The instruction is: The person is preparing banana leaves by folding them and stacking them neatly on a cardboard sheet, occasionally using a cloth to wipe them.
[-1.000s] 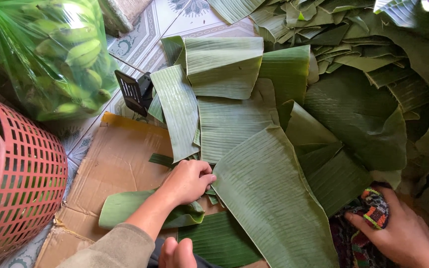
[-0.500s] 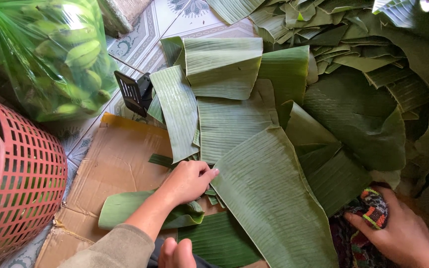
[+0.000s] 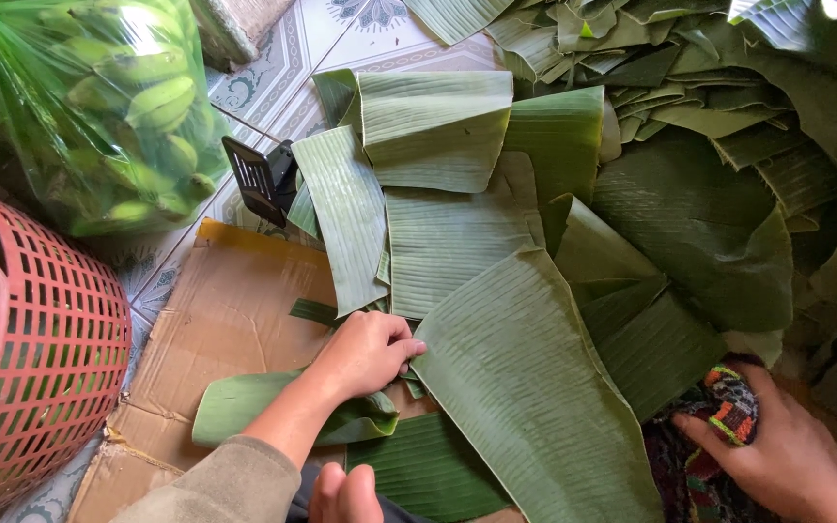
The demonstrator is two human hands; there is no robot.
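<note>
Your left hand (image 3: 365, 353) pinches the large ribbed green banana leaf (image 3: 535, 387), your right hand (image 3: 787, 460) clenches a multicoloured cloth (image 3: 728, 412); tugging sideways risks splitting it along the ribs.

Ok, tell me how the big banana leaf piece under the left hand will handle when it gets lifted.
The big leaf piece would probably flop: it is thin and already lies curved over other leaves. It looks light for its size. It may split along its fine ribs if pulled from the edge where the left hand touches it.

large banana leaf (image 3: 535, 387) | green, ribbed, flat | overlapping other leaves, cardboard edge
</note>
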